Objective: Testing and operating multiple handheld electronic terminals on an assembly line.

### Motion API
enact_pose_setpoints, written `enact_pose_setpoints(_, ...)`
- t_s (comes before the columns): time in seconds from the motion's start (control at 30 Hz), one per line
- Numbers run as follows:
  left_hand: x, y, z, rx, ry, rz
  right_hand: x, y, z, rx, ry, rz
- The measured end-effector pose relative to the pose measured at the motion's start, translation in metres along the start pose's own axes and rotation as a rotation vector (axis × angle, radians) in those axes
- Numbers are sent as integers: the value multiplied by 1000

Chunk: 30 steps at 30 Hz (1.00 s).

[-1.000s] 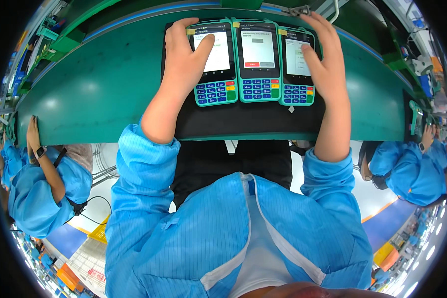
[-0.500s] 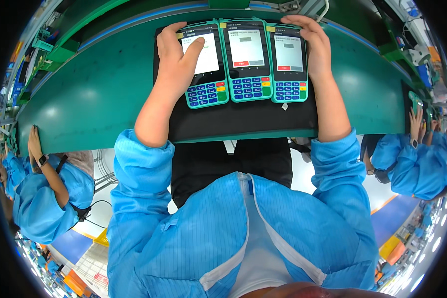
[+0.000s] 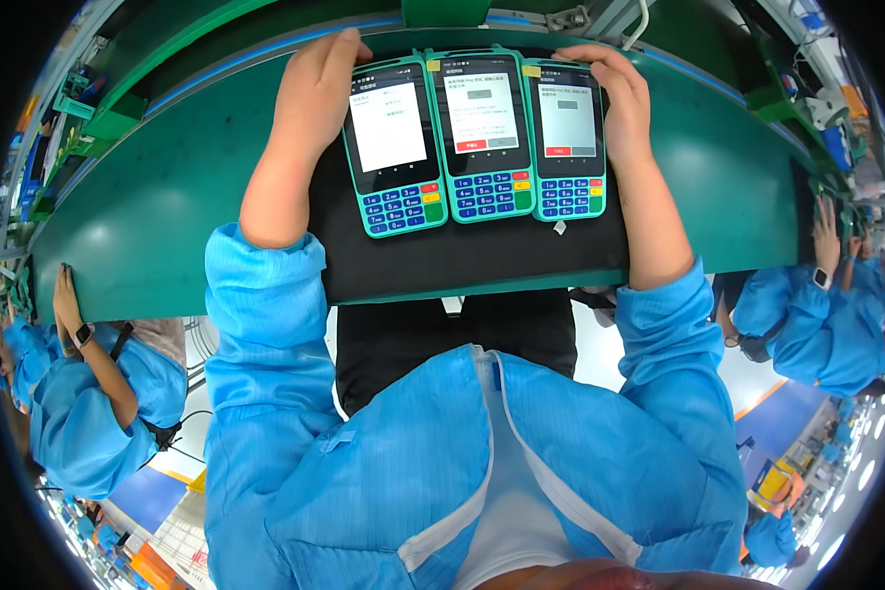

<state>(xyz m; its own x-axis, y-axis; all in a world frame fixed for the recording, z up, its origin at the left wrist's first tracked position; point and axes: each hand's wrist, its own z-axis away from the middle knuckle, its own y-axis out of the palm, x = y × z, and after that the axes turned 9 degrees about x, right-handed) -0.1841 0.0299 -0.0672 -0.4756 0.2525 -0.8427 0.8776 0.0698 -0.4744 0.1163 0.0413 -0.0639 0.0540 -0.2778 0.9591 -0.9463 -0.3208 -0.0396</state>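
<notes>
Looking down at a green workbench point(image 3: 167, 221), you see three handheld payment terminals side by side on a black mat point(image 3: 472, 261), screens up and keypads toward the wearer. The left terminal point(image 3: 393, 147) leans slightly and shows a mostly white page; the middle terminal point(image 3: 484, 128) and the right terminal point(image 3: 568, 123) each show a message with a red button and a grey one beneath. The wearer's left hand point(image 3: 310, 93) is at the left terminal's upper left corner, fingers close together and bent; its thumb is hidden, so whether it pinches the casing cannot be told. The right hand point(image 3: 624, 108) curves around the right terminal's upper right corner, fingers loosely bent and reaching over the top edge; whether it grips or only rests is also unclear. No fingertip is over a screen button. The step in hand appears to be steadying the row from both ends while the screens are in view. Any touch on the middle screen would call for freeing one hand and bringing a fingertip inward, without nudging the neighbouring terminals.
</notes>
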Motion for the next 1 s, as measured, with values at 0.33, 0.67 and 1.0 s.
enact_pose_setpoints(0.33,18,-3,-6,212,211,331,-9,9,-11,-28,-28,186)
enact_pose_setpoints(0.67,23,-15,-3,440,223,210,-14,9,-9,23,-13,191)
enact_pose_setpoints(1.0,17,-5,-1,419,210,164,-4,1,-2,160,25,159)
